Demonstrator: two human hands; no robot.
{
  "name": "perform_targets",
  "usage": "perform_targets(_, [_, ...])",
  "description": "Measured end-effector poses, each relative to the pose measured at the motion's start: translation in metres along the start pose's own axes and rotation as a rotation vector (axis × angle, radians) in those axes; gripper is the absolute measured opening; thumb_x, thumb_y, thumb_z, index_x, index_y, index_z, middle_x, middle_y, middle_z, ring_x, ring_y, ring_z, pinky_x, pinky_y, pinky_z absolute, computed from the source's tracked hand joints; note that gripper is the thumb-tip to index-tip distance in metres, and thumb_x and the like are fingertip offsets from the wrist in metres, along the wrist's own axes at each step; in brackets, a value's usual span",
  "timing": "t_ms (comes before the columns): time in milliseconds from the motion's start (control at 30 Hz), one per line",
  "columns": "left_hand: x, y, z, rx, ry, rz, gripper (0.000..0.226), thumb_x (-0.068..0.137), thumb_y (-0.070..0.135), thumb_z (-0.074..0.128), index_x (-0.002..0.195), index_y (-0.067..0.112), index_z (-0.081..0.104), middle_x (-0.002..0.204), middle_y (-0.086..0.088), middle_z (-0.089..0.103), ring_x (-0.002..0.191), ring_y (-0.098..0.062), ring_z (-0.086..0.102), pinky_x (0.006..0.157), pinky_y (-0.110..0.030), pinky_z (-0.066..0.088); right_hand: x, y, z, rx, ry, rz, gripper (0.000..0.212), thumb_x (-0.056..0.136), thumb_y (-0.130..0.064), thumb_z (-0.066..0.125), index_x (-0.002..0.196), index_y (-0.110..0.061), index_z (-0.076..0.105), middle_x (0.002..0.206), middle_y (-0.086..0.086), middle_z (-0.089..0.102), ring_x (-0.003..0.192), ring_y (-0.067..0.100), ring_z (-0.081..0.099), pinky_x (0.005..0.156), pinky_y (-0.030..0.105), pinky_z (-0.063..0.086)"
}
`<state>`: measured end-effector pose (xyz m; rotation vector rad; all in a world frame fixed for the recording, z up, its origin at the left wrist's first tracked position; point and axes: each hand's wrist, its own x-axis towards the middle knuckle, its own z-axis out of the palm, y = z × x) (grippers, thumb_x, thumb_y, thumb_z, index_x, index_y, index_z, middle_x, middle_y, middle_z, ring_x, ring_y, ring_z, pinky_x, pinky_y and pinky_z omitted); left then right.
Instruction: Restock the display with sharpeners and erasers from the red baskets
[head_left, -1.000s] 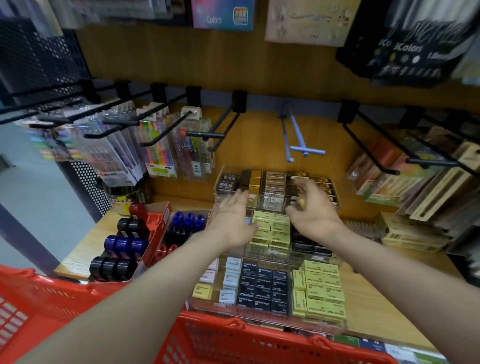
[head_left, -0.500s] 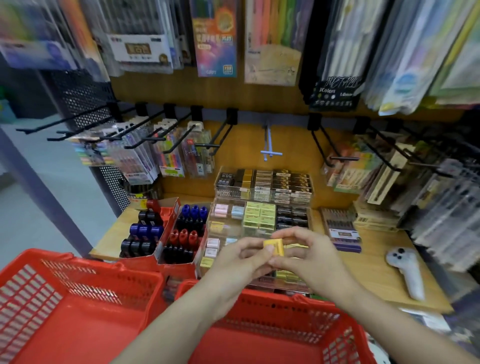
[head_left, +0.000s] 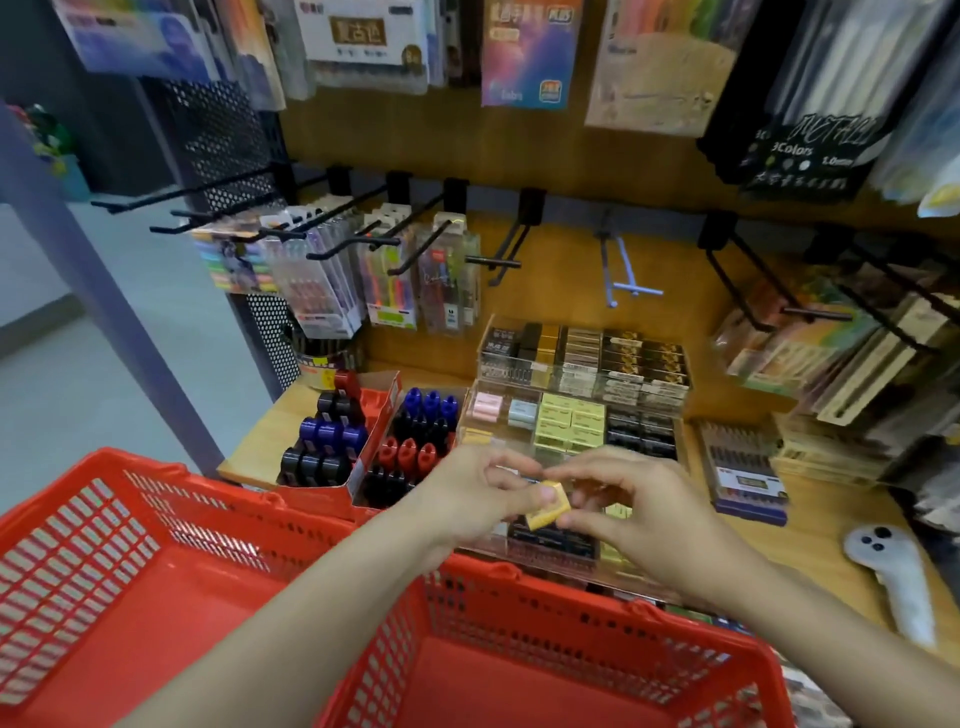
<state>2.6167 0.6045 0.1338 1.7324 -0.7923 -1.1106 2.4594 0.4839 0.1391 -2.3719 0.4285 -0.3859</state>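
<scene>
1. I see both hands meeting over the front of the clear acrylic display (head_left: 582, 410), above the far rim of the nearer red basket (head_left: 571, 613).
2. My left hand (head_left: 478, 493) has its grip curled in, thumb and fingertips pinching the left side of a small yellow eraser (head_left: 548, 505).
3. My right hand (head_left: 639, 509) pinches the same eraser from the right, fingers bent round it, so the yellow eraser is held between both hands, tilted, clear of the display.
4. The display sits on the wooden worktop (head_left: 831, 540) toward its back edge; its tiers hold rows of black-and-gold, pale yellow, pink, light blue and black boxed erasers. Their labels are too blurred for me to read.
5. Two open cartons of sharpeners (head_left: 332, 441) in black, blue and red stand at the worktop's left end, just beside the display.
6. A second red basket (head_left: 119, 582) sits to the left, touching the first.
7. A white handheld controller (head_left: 893, 577) lies near the worktop's right front corner.
8. Pen packs (head_left: 384, 280) hang on black hooks above the worktop's left end.
9. On a black hanging pack (head_left: 810, 140) at top right I can read "METALLIC", "3Colors" and "1.0mm". Other hanging packs carry print I cannot make out.
</scene>
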Motion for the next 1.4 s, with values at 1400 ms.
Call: perform_targets(1400, [0.090,-0.071,-0.069,0.914,0.155,0.274,0.067,0.099,0.022,0.054,0.156,0.021,0.019,0.163,0.003,0.016,0.151,-0.015,0.008,0.114,-0.019,0.006,0.159,0.028,0.070,-0.265,-0.190,0.427,0.059,0.091,-0.005,0.050,0.147,-0.015,0.039,0.148,0.008,0.044,0.130,0.023,0.048,0.093,0.025,0.043])
